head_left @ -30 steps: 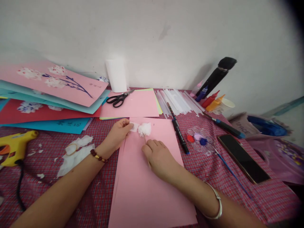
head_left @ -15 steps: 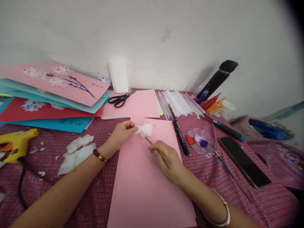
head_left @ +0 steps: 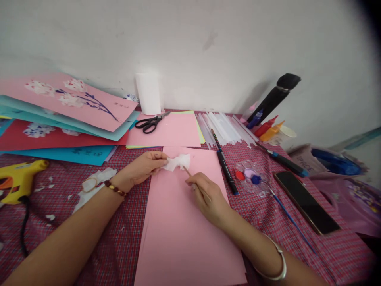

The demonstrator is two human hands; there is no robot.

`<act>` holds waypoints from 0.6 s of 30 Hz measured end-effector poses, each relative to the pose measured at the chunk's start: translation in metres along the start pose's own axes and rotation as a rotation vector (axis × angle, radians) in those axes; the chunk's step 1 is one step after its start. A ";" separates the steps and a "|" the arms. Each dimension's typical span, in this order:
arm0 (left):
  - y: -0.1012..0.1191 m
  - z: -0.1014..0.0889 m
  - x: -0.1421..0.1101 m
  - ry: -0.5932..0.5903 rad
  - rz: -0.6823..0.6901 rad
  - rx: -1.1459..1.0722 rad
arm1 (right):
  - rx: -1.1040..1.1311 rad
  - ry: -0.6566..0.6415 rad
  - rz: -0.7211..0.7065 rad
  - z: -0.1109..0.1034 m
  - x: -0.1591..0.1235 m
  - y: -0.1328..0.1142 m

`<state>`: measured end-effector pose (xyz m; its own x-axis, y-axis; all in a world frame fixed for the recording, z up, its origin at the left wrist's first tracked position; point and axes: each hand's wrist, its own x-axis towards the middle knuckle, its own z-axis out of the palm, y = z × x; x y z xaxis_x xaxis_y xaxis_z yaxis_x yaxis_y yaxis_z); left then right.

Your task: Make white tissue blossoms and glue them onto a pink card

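A pink paper sheet (head_left: 181, 222) lies in front of me on the red checked tablecloth (head_left: 59, 214). My left hand (head_left: 143, 167) pinches the left end of a white tissue tuft (head_left: 179, 161) that rests on the top of the sheet. My right hand (head_left: 205, 194) is closed round a thin wooden stick (head_left: 188, 172). The stick's tip touches the lower right edge of the tuft. Both wrists carry bracelets.
Stacked coloured sheets (head_left: 65, 119) with tissue flowers lie at the left, a yellow glue gun (head_left: 18, 178) and tissue scraps (head_left: 95, 184) below them. Scissors (head_left: 150, 122), a white roll (head_left: 148, 93), clear sticks (head_left: 223, 127), markers (head_left: 226, 169), a paint palette (head_left: 250, 174), a phone (head_left: 306, 200) lie behind and right.
My right hand lifted off the sheet with the stick and brought its tip to the tissue. The tuft has flattened and spread out; my left hand keeps its pinch.
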<state>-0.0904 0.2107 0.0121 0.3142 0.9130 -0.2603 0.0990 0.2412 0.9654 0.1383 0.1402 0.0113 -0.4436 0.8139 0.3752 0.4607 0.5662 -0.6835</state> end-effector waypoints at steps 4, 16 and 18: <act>0.010 -0.006 -0.007 -0.219 0.021 0.163 | 0.015 -0.009 0.034 0.001 -0.001 0.003; -0.009 0.027 0.012 0.156 0.265 0.561 | 0.073 0.030 0.036 -0.003 0.000 -0.001; -0.009 0.027 0.013 0.165 0.278 0.562 | 0.099 0.043 0.023 -0.004 -0.001 -0.003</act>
<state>-0.0613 0.2117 -0.0005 0.2545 0.9659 0.0474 0.5278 -0.1798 0.8301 0.1404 0.1376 0.0157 -0.3995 0.8328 0.3833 0.3916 0.5330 -0.7500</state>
